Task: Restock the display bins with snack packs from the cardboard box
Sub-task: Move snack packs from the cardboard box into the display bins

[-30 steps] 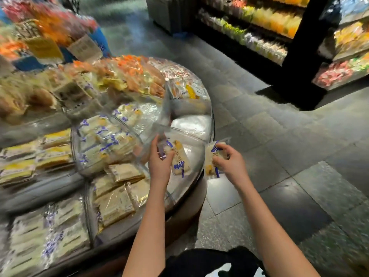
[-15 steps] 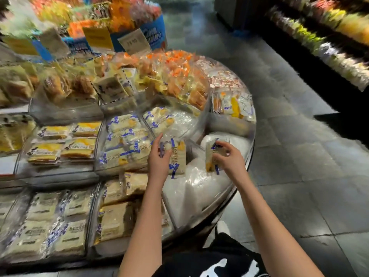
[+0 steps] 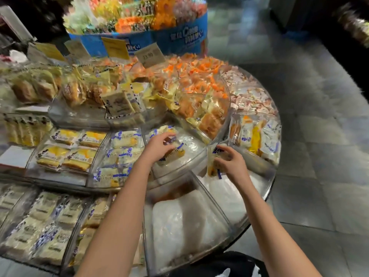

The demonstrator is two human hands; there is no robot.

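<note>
My left hand [image 3: 157,146] reaches into a clear wedge-shaped bin [image 3: 191,144] and grips a yellow-and-blue snack pack [image 3: 175,151] lying low on the bin's white liner. My right hand [image 3: 229,161] holds a second snack pack [image 3: 212,164] of the same kind upright, just right of that bin's divider. The bin to the left [image 3: 119,154] is stacked with matching blue-printed packs. No cardboard box is in view.
The round display stand [image 3: 273,176] carries many clear bins of wrapped cakes and orange sweets [image 3: 201,76]. Two near bins [image 3: 189,222] hold only white liner. Price cards [image 3: 149,54] stand at the back. A blue round display [image 3: 179,35] stands behind. Tiled floor [image 3: 319,156] lies to the right.
My left hand has moved forward and lowered its pack into the bin. My right hand has shifted slightly forward with its pack. The camera has leaned in over the stand.
</note>
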